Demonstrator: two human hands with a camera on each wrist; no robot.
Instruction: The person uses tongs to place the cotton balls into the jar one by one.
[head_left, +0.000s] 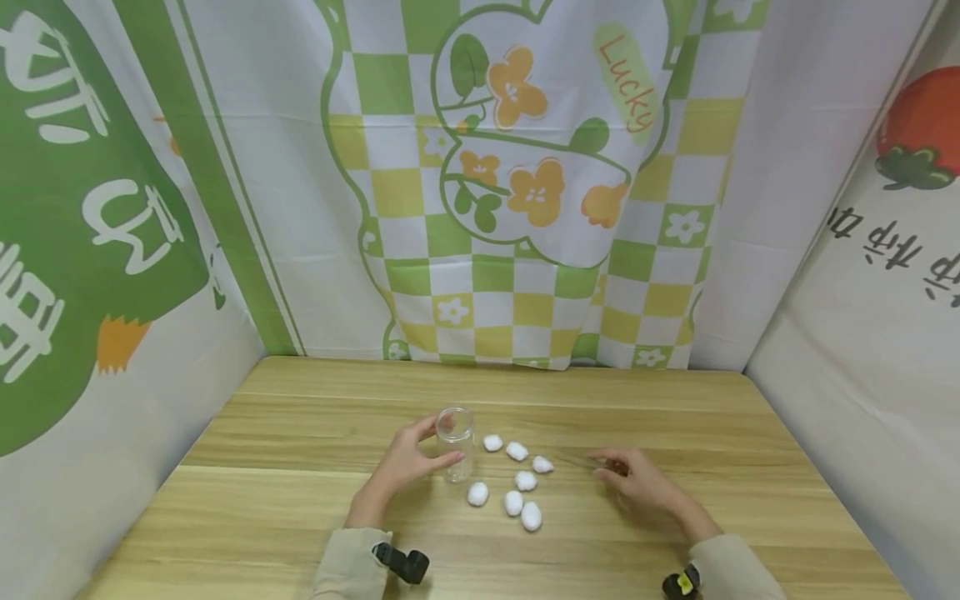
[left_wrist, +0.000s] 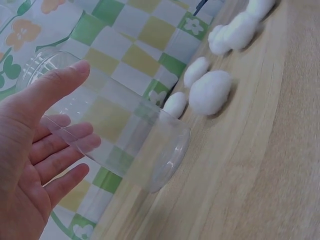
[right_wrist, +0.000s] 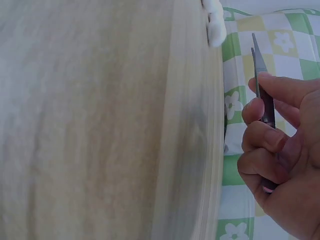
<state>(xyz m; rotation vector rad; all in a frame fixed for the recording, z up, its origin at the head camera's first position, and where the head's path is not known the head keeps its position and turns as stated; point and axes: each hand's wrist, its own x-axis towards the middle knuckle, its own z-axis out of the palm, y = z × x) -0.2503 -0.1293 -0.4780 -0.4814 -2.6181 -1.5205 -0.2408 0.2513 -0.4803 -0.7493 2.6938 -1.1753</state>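
Observation:
A clear plastic jar [head_left: 455, 450], lidless, stands upright on the wooden table. My left hand [head_left: 411, 454] holds it from the left, thumb across the near side and fingers behind. In the left wrist view the jar [left_wrist: 125, 125] shows the fingers through its wall. My right hand [head_left: 636, 478] grips metal tweezers [right_wrist: 259, 62], their two tips slightly apart with nothing between them. Several white cotton balls [head_left: 526, 481] lie between the jar and the tweezers; the nearest cotton ball [head_left: 543, 464] is left of the tips.
The wooden table [head_left: 300, 433] reaches back to a patterned cloth [head_left: 495, 325], with more cloth hanging at both sides. Black wrist cameras sit on the left sleeve [head_left: 352, 560] and the right sleeve [head_left: 735, 567].

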